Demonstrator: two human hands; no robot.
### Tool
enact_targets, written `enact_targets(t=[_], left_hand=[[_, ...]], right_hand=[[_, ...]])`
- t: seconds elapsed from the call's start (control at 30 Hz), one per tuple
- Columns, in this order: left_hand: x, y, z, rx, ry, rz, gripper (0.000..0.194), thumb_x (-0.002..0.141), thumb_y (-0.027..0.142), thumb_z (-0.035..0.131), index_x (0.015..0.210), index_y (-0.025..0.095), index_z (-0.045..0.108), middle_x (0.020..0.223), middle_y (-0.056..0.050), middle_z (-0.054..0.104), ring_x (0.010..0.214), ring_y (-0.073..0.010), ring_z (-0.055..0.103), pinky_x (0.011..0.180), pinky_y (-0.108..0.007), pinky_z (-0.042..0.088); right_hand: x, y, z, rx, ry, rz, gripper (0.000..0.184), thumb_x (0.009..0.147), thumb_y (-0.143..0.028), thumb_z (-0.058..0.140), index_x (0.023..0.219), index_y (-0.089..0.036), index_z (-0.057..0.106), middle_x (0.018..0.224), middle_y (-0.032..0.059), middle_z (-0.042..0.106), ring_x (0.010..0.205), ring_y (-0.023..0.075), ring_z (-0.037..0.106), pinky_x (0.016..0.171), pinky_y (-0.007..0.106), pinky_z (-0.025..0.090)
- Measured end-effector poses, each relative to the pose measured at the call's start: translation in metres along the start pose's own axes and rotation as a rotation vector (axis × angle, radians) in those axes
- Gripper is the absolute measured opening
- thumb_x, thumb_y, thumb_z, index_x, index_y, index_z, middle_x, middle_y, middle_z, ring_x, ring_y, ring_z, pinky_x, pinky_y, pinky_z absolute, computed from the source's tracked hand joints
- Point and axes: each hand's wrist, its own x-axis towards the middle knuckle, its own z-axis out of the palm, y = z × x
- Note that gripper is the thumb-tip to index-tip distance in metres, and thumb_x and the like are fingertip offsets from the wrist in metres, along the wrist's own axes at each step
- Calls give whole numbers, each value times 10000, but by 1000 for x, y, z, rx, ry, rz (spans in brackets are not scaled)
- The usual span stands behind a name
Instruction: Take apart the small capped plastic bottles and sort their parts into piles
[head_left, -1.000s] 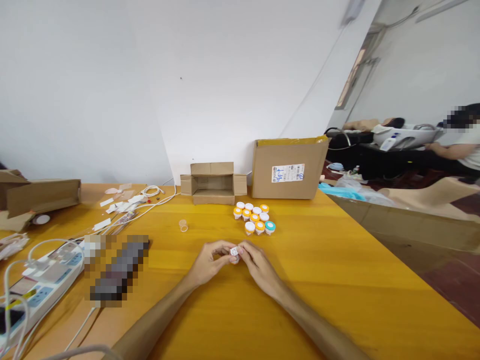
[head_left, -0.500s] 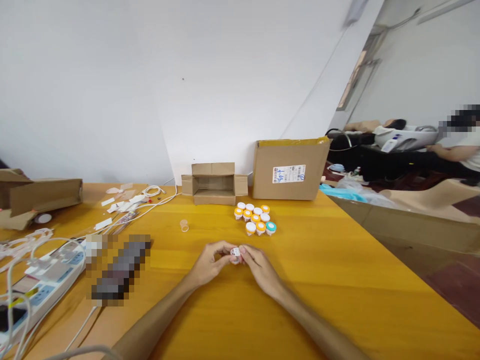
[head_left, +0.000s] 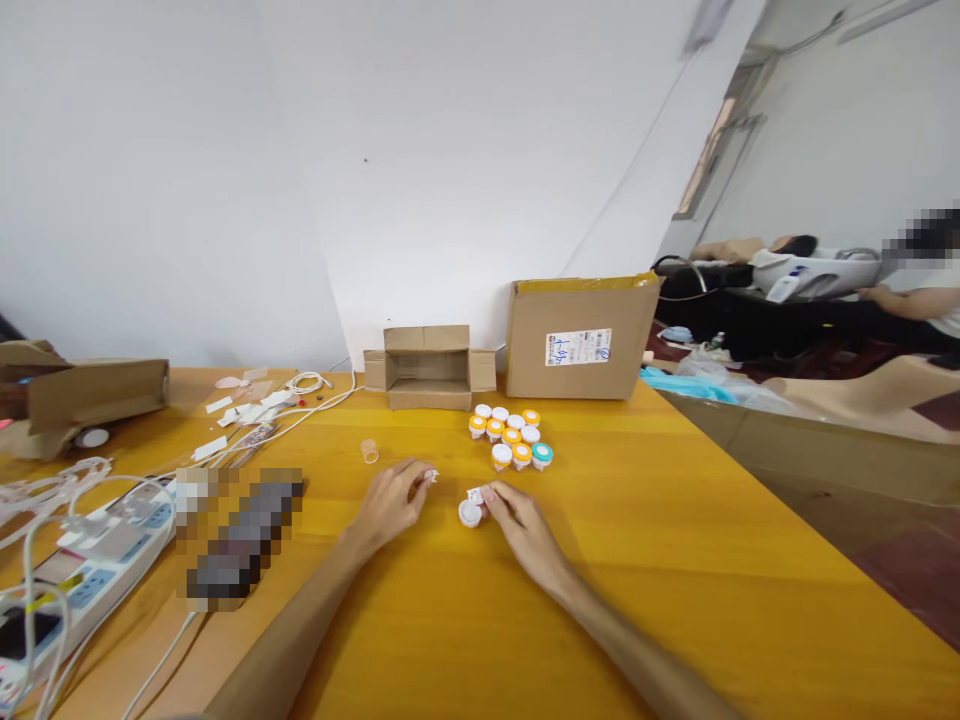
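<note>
My left hand (head_left: 391, 500) rests on the yellow table (head_left: 675, 560) with its fingers pinched round a tiny white piece (head_left: 432, 476). A short way to its right, my right hand (head_left: 517, 517) holds a small white capped container (head_left: 472, 508) between its fingertips, low over the table. Just beyond both hands stands a cluster of several small containers (head_left: 511, 438) with orange, white and one teal cap. A small clear cap (head_left: 368, 452) lies alone to the left of that cluster.
An open small cardboard box (head_left: 428, 366) and a larger labelled box (head_left: 578, 338) stand at the far edge by the wall. White cables (head_left: 300, 385), paper slips and a power strip (head_left: 82, 560) crowd the left side. Another person sits at the far right.
My hands were together on one small container; now they have drawn apart. The left hand moved left with a tiny white piece, the right hand keeps the container.
</note>
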Motion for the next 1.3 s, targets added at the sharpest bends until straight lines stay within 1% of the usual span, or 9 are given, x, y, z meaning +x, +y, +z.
enact_targets(t=[0.1, 0.2, 0.33, 0.4, 0.5, 0.6, 0.73, 0.97, 1.3], left_hand=[[2, -8, -9, 194, -63, -83, 216, 898, 198, 495, 942, 244, 702, 930, -71, 732, 833, -222, 668, 711, -284, 449], [3, -11, -13, 326, -91, -146, 229, 909, 191, 487, 989, 240, 696, 1009, -98, 734, 903, -253, 682, 719, -299, 448], [2, -9, -11, 367, -13, -188, 305, 909, 179, 472, 1143, 223, 664, 1114, -126, 712, 935, -278, 683, 725, -327, 464], [1, -5, -8, 292, 46, -159, 323, 909, 199, 478, 1178, 230, 654, 1089, -111, 714, 885, -257, 683, 724, -321, 474], [-2, 6, 1, 69, 66, -61, 282, 934, 300, 477, 1119, 241, 682, 913, -55, 724, 765, -200, 660, 725, -290, 486], [-6, 20, 11, -236, -21, 9, 318, 938, 432, 498, 1035, 217, 711, 795, -30, 722, 677, -170, 626, 670, -263, 488], [-8, 33, 22, -562, -120, 26, 329, 918, 464, 551, 975, 190, 724, 817, -46, 749, 741, -179, 663, 727, -269, 524], [-8, 34, 24, -578, -83, -48, 283, 879, 449, 602, 886, 197, 730, 804, -45, 756, 761, -192, 676, 773, -291, 535], [-11, 36, 26, -616, -89, -15, 223, 866, 377, 641, 917, 177, 724, 775, -37, 739, 723, -163, 659, 742, -262, 527]], right_hand=[[0, 0, 0, -9, -10, -8, 463, 946, -599, 440, 788, -209, 632, 761, 24, 690, 713, 192, 618, 671, 285, 484], [0, 1, 1, 8, -15, -10, 424, 943, -562, 469, 865, -203, 681, 834, 38, 730, 761, 202, 651, 713, 299, 512], [-1, 1, 2, 18, -19, -16, 391, 936, -537, 502, 917, -212, 720, 939, 60, 756, 869, 232, 683, 796, 338, 536], [-1, 1, 2, 18, -21, -31, 379, 939, -531, 509, 933, -227, 736, 992, 65, 760, 927, 245, 687, 840, 358, 539], [-2, 1, 1, 7, -17, -51, 366, 944, -521, 518, 973, -244, 755, 1001, 60, 762, 935, 245, 692, 867, 372, 541], [-2, 2, 0, 0, -9, -82, 368, 946, -525, 520, 1006, -260, 767, 978, 57, 763, 904, 237, 694, 838, 361, 549], [-2, 2, -1, 3, -16, -115, 389, 961, -535, 492, 1048, -275, 769, 991, 65, 756, 897, 235, 689, 817, 359, 555], [-2, 6, 1, -12, -22, -117, 395, 962, -535, 490, 1029, -251, 756, 984, 70, 748, 897, 231, 683, 818, 349, 537], [-3, 3, 0, -243, -38, -170, 462, 1025, -493, 333, 758, -239, 612, 765, 30, 650, 742, 200, 592, 718, 308, 453]])
